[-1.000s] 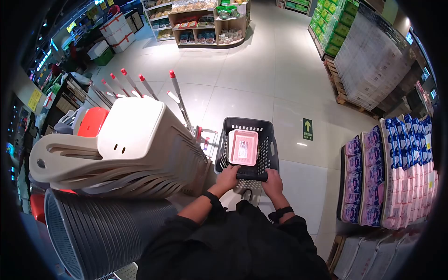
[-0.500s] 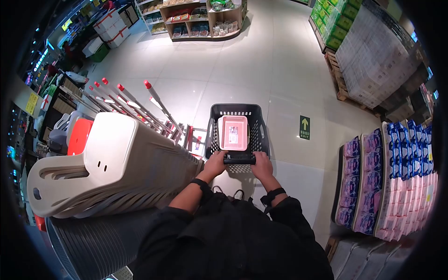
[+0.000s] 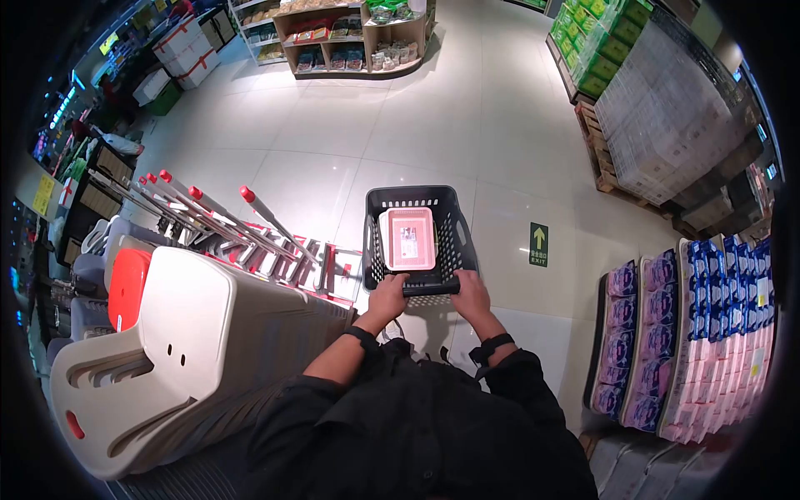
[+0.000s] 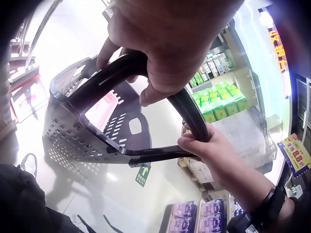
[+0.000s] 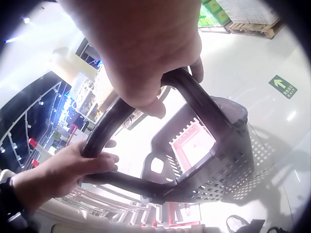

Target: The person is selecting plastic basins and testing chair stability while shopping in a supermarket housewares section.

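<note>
Black handle (image 4: pixel 187 109) in the left wrist view: the left hand (image 4: pixel 160 43) curls over its top from the upper frame, while the right hand (image 4: pixel 214 153) grips farther along. The 2 grips, set apart, probably keep the basket (image 4: pixel 127 104) from tipping.

In the right wrist view, the basket sits right of centre, with the pink tray (image 5: pixel 192 145) inside; its low place likely steadies the load.

In the head view, both hands hold opposite ends of the handle, the tray lying toward the basket's left wall. Against 1.0 s earlier, basket and hands have moved left in the frame, and the red-tipped poles (image 3: pixel 267 218) are farther left and lower; both hands remain on the handle.
</note>
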`<state>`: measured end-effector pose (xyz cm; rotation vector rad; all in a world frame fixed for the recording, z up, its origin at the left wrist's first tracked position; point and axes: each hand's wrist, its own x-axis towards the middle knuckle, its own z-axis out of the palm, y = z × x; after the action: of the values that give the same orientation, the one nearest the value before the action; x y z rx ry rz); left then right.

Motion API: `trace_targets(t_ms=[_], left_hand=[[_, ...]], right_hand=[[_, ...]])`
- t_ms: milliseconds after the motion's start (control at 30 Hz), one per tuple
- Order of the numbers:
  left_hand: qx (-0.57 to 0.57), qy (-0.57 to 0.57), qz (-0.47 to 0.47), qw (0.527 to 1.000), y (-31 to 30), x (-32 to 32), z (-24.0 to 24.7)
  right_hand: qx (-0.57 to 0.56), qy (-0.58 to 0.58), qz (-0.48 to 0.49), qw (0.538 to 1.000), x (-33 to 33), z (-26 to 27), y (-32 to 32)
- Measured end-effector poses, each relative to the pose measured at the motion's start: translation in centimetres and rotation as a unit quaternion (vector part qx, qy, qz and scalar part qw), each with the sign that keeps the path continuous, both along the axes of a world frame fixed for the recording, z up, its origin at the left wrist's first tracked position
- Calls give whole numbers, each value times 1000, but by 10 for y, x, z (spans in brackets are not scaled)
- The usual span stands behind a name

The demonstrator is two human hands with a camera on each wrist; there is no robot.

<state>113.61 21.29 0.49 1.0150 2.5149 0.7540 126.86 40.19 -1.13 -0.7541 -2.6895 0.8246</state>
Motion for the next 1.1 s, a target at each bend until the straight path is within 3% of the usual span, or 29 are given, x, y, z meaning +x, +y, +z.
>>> trace_targets(t_ms=[533, 1100], left_hand=[[-20, -13, -16, 1000, 50, -77, -8], [-38, -37, 54, 997, 89, -133, -5]], right_hand=[[13, -15, -15, 1000, -81, 2, 52], [-2, -3, 78, 997, -151, -1, 105]])
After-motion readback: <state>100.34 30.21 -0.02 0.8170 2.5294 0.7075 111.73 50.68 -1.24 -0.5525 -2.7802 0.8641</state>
